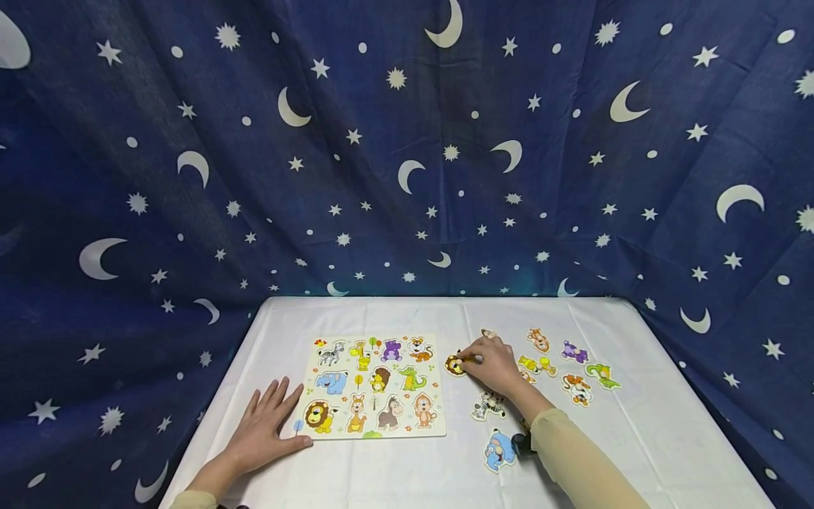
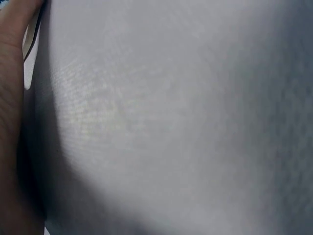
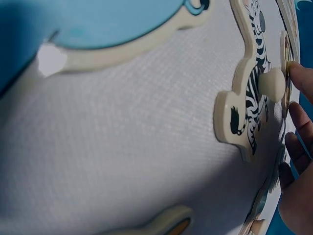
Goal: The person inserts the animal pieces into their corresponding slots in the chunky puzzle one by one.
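Head view: right hand (image 1: 496,363) is pinching lion piece (image 1: 453,365) between fingertips, beside puzzle board (image 1: 407,433); left hand (image 1: 262,433) is resting, fingers spread, thumb at board's corner.

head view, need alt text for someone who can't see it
A person's right hand pinches a lion puzzle piece just right of an animal puzzle board, while the left hand, fingers spread, rests at the board's near left corner. Loose animal pieces lie on the white table, before a blue moon-and-star cloth.

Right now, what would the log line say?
right hand: pinches lion piece; left hand: at puzzle board; zebra piece: on table
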`<state>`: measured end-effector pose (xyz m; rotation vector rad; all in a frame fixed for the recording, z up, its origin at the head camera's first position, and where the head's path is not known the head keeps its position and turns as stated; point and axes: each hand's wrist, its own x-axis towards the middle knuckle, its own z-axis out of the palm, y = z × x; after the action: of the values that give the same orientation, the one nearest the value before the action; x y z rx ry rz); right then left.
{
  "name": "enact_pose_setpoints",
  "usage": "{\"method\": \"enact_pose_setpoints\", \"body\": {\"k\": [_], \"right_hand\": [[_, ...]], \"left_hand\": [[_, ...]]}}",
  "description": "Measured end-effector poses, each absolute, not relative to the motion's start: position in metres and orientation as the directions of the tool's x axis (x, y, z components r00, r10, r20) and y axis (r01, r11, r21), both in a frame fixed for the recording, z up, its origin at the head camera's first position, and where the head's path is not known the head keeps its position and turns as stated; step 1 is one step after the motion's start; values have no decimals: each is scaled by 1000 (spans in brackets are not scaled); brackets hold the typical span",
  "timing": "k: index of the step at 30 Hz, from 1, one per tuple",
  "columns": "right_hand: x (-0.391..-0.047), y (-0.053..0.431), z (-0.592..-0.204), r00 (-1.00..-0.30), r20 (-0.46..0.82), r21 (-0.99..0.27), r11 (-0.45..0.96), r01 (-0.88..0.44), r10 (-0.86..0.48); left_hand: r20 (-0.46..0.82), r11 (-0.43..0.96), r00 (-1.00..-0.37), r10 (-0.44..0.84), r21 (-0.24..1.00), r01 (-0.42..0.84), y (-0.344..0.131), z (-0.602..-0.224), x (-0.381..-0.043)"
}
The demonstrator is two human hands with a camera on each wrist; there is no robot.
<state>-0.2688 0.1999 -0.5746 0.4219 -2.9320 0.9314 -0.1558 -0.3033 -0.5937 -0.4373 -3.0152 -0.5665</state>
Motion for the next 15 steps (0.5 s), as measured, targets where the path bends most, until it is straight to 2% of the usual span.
{"method": "enact_pose_setpoints", "body": {"k": [15], "right_hand": [[-268,198,-573,-964,120,-553,790,-264,-238]], "left_hand": [[57,892,-970,235,384,238,-298,-589,-156]]}}
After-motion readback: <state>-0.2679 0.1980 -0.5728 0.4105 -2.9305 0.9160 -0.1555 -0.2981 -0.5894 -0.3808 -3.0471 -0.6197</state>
